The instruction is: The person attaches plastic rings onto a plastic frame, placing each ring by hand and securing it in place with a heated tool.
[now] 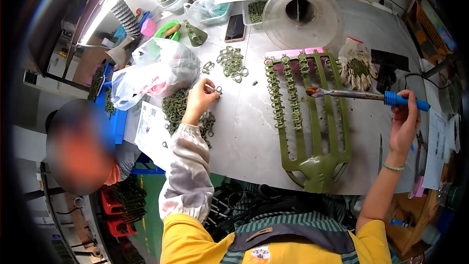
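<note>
My left hand (199, 99) pinches a small green ring (218, 89) between thumb and fingertips, just above a heap of green rings (177, 109). In my right hand (405, 124) is a soldering iron (359, 95) with a blue handle, held level and pointing left. Its brown, darkened tip lies over a green rack (315, 164) with several long bars. Rows of small green pieces (294, 99) line the two left bars, and more sit on the upper parts of others. A looser group of green rings (230, 62) lies beyond my left hand.
A plastic bag (168, 71) and a printed sheet (152, 134) lie at the left. Farther back are a phone (235, 28), a clear funnel hood (303, 32) and a tub (255, 13). A work glove (357, 63) lies right of the rack. Another person (80, 146) is at the left.
</note>
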Available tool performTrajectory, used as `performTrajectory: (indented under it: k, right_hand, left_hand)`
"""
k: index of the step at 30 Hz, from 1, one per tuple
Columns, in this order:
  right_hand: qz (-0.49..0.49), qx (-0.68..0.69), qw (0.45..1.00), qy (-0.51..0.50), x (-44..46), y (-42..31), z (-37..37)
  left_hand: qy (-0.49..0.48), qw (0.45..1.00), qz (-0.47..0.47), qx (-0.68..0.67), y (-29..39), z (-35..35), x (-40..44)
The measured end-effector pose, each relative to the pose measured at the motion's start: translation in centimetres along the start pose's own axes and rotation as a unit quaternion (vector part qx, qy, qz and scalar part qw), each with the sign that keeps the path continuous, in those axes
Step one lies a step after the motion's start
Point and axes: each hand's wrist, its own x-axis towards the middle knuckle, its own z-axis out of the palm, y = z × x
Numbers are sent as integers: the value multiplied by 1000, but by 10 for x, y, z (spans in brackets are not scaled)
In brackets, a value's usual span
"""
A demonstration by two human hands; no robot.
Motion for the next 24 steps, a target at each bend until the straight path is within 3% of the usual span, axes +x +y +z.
performTrajectory:
  k: [2, 5, 8, 12, 24]
  right_hand:
    - [-1, -7, 1000, -3, -2, -3, -2]
    - [-6, -21, 1000, 1, -2, -4, -3]
    - [-13, -15, 1000, -3, -2, -2, 1]
    - [-4, -5, 1000, -6, 2, 7, 0]
    - [2, 33, 999, -11, 10, 24, 6]
  left_hand:
    - [48, 997, 52, 16, 28, 0, -8]
    - [33, 966, 204, -158, 97, 17, -30]
    - [-26, 943, 312, -110, 162, 38, -53]
    - [39, 896, 441, 21, 191, 79, -46]
    - [21, 860, 493, 134, 207, 109, -24]
